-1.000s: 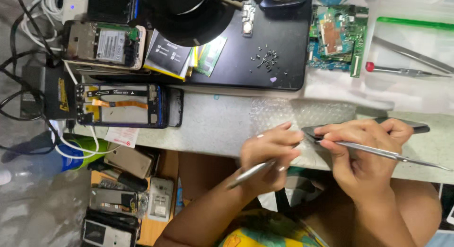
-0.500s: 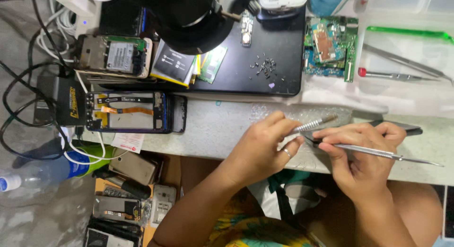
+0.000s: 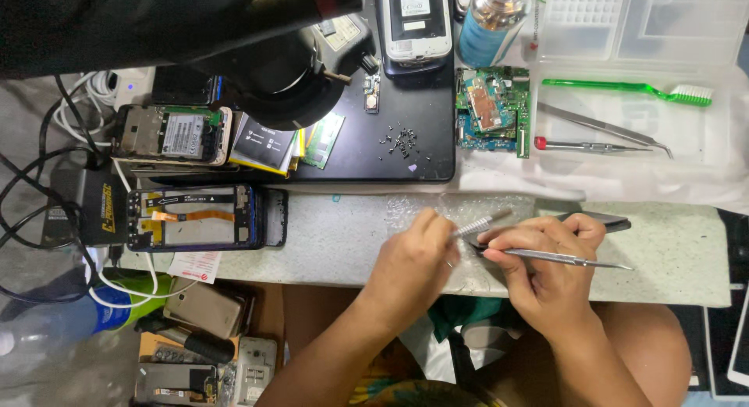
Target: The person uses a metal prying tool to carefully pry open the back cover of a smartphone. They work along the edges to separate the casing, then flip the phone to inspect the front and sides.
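My left hand [image 3: 413, 259] grips a metal screwdriver [image 3: 482, 223] whose tip points right toward a dark phone part [image 3: 601, 220] lying on the speckled bench top [image 3: 343, 235]. My right hand [image 3: 546, 259] pins that part down and holds slim metal tweezers [image 3: 581, 259] that stick out to the right. Both hands meet over a patch of bubble wrap [image 3: 460, 208]. The part is mostly hidden under my right fingers.
An opened phone frame [image 3: 191, 218] lies at the left. A black mat [image 3: 390, 142] carries several tiny screws [image 3: 399, 138] and a green circuit board [image 3: 491, 111]. A white tray [image 3: 702, 134] holds a green toothbrush [image 3: 624, 89], tweezers and a red-tipped tool. A black lamp head [image 3: 273, 72] overhangs.
My left hand has risen from below the bench edge onto the bench and swung the screwdriver tip up toward the part. My right hand has stayed in place.
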